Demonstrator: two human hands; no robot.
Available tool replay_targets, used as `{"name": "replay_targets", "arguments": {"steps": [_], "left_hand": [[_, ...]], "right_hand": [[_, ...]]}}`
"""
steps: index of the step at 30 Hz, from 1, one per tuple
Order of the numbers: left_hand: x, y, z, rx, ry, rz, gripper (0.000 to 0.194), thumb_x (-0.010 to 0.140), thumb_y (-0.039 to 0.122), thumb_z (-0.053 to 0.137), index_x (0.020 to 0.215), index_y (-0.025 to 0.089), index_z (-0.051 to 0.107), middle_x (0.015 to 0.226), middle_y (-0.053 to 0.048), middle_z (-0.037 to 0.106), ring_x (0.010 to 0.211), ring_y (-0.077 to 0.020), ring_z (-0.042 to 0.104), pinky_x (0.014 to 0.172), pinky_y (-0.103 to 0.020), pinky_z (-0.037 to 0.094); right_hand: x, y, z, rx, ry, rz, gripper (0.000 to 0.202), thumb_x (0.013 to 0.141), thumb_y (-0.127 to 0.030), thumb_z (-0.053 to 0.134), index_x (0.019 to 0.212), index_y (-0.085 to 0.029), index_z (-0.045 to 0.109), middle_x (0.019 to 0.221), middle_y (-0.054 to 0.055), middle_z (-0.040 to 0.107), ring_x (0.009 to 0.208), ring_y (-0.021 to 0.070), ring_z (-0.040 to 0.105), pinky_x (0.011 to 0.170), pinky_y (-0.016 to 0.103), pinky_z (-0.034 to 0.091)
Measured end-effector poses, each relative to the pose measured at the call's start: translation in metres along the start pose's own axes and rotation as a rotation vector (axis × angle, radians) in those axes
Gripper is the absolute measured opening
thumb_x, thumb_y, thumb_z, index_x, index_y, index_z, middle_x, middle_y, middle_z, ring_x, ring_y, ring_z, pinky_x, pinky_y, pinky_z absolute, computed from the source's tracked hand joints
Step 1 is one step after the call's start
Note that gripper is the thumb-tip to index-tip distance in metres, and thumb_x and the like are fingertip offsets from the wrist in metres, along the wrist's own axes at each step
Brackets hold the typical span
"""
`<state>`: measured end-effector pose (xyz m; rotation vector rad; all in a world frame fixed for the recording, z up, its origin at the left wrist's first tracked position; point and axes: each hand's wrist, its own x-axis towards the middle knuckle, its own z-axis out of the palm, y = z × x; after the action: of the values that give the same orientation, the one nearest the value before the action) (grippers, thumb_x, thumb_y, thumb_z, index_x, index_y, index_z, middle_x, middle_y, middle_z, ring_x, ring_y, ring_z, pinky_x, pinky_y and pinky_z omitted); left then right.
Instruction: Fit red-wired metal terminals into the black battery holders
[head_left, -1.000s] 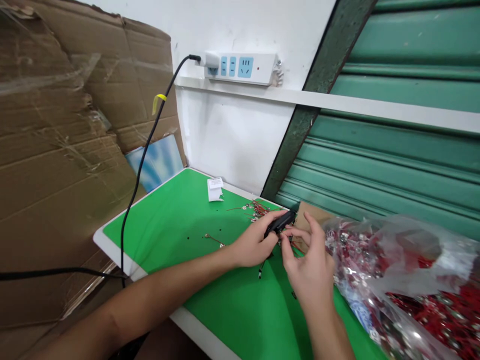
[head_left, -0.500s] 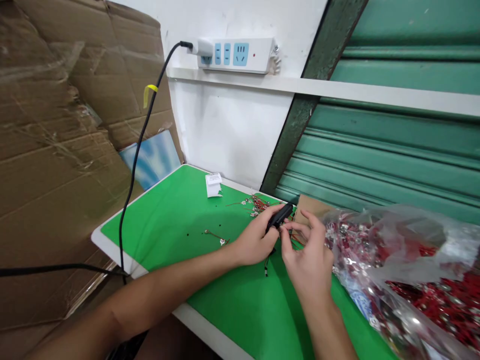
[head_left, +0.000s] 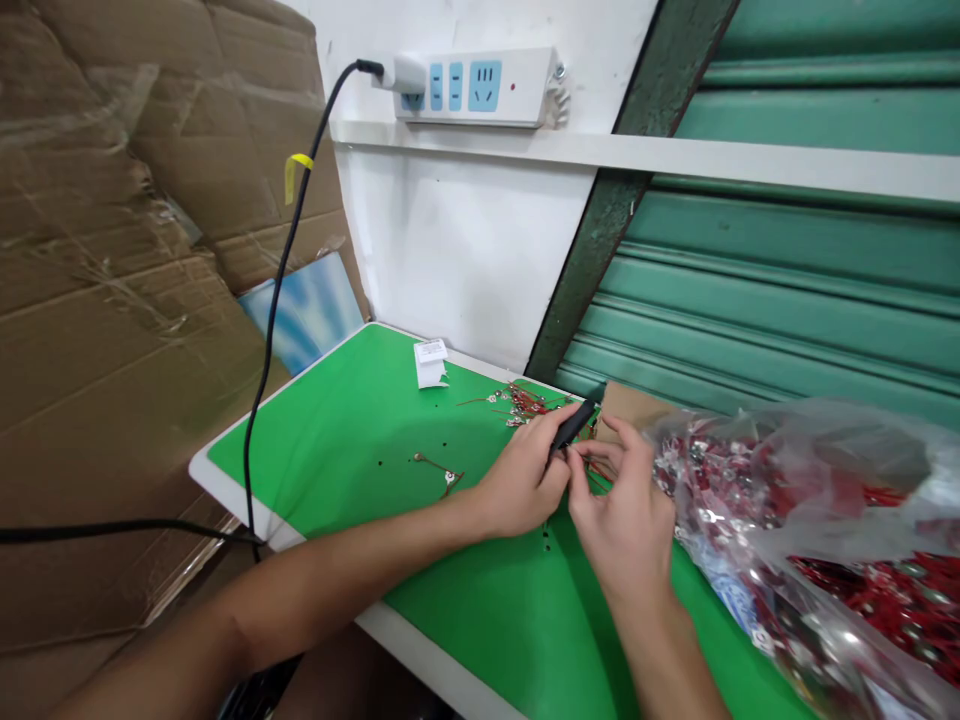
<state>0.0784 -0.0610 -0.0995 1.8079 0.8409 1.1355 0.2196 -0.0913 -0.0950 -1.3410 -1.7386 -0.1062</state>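
My left hand grips a black handheld object that points up and to the right over the green table mat. Close against its lower end is my right hand, thumb and index finger pinched together; what they pinch is too small to make out. Behind my hands lies a pile of small metal parts with red wires. A single wired part rests on the mat to the left of my left hand.
Clear plastic bags of red and silver parts fill the right side beside a cardboard piece. A white paper tag lies at the back. A black cable hangs from the power strip at the left.
The black object has tilted lower in my left hand, whose fingers now cover more of it. My right hand stays beside it. The whole view has shifted slightly.
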Motion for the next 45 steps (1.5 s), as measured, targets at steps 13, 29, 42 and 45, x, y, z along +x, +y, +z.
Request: {"name": "replay_targets", "arguments": {"steps": [13,29,42,45], "left_hand": [[0.003,0.007,-0.006,-0.29,-0.077,-0.076,0.062,0.098,0.019,0.041,0.16,0.012,0.037,0.166,-0.016,0.044,0.156,-0.0219,0.043,0.137,-0.04,0.028],[0.012,0.009,-0.024,-0.295,-0.174,-0.069,0.059,0.1,0.026,0.046,0.159,0.019,0.044,0.158,-0.014,0.051,0.151,-0.0286,0.047,0.132,-0.049,0.033],[0.013,0.0,-0.031,-0.088,-0.277,0.071,0.072,0.1,0.024,0.043,0.168,0.017,0.022,0.164,-0.019,0.04,0.153,-0.0304,0.042,0.133,-0.052,0.032],[0.013,-0.002,-0.032,-0.082,-0.283,0.091,0.072,0.1,0.025,0.044,0.168,0.017,0.021,0.164,-0.019,0.041,0.152,-0.0312,0.044,0.132,-0.053,0.034]], "right_hand": [[0.001,0.002,0.001,0.113,0.044,0.049,0.028,0.098,-0.031,0.066,0.122,-0.02,0.058,0.097,0.006,0.079,0.083,0.0189,0.08,0.077,0.031,0.067],[0.011,0.0,0.003,0.563,-0.088,0.348,0.065,0.095,-0.04,0.065,0.154,-0.021,0.047,0.149,0.019,0.063,0.118,0.0242,0.074,0.089,0.034,0.065],[0.007,-0.001,0.005,0.593,-0.164,0.387,0.075,0.096,-0.044,0.066,0.162,-0.025,0.038,0.148,0.018,0.063,0.125,0.0276,0.072,0.096,0.04,0.065],[0.007,-0.003,0.005,0.609,-0.159,0.406,0.076,0.093,-0.046,0.068,0.161,-0.025,0.04,0.149,0.018,0.062,0.127,0.0293,0.071,0.098,0.043,0.065]]}}
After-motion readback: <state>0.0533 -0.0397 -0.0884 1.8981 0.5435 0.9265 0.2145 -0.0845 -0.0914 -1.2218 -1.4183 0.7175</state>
